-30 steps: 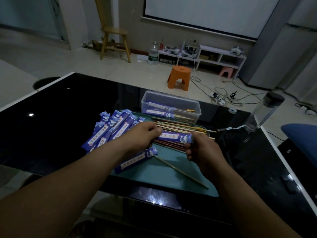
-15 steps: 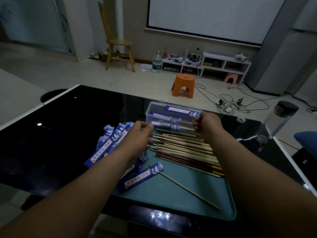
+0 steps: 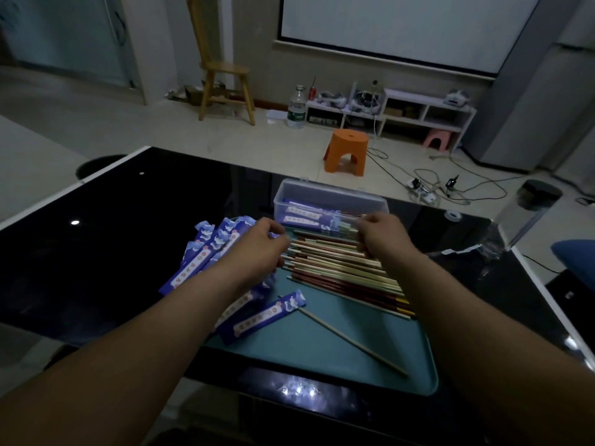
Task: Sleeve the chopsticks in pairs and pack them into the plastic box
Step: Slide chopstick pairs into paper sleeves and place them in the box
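Just under right grip, chopsticks.

Dim room, pale floor. Orange stool; low white shelf behind it, wooden chair to its left, projection screen above.

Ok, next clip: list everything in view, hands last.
plastic box: one, clear, on the table behind the tray
sleeved pairs: at least two, blue, inside the box
loose chopsticks: a pile, cream and reddish, on the tray
empty sleeves: a stack, blue, tray's left edge
single chopstick: one, pale, tray front, tip at a blue sleeve
tray: one, teal, on the table
table: one, black, glossy
stool: one, orange, floor beyond
bottle: one, clear with dark lid, table's right edge
left hand: one, over the pile's left ends, grip unclear
right hand: one, at the pile's far side, grip unclear
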`<state>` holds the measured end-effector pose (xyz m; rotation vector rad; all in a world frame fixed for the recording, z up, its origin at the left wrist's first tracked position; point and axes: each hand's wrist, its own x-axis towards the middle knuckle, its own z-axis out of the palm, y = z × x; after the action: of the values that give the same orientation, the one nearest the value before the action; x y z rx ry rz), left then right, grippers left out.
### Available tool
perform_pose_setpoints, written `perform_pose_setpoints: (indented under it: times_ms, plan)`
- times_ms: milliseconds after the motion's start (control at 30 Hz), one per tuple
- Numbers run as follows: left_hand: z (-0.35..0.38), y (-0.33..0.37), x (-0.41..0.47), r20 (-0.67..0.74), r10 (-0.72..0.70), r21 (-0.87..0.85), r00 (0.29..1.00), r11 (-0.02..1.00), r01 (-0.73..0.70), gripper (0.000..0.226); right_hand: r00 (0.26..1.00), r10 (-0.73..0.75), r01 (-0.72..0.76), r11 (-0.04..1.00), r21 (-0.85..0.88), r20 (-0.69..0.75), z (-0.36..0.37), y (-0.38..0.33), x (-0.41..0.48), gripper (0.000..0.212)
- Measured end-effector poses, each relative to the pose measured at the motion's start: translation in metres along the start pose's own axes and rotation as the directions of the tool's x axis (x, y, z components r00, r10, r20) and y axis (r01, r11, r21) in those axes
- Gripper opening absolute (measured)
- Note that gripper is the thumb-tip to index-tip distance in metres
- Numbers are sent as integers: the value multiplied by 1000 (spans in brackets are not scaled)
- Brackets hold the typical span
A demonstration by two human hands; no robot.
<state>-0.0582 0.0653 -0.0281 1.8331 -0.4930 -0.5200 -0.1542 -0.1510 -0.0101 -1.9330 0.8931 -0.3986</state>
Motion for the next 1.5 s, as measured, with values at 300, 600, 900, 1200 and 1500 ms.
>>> perform_pose_setpoints:
  times_ms: [300,600,900,1200,1500]
  plan:
    - [13,-17,-50,314,4,877,949,383,-291,34,962,-47,239,612,-754,267,-32,60,-93,12]
    - [34,-21,-40,370,108,790,923,486,-374,23,959,-153,283,548,-787,238,-43,92,-100,26]
    - [35,-35,-26,492,238,747,838,378,-546,17,955,-192,294,533,-794,224,-38,94,-95,22]
    - [35,-41,-25,440,289,744,850,413,-525,24,942,-176,336,543,-769,287,-32,83,-96,30]
    - [33,-41,-24,501,282,731,818,367,-575,35,886,-173,457,493,-740,431,-22,72,-111,28]
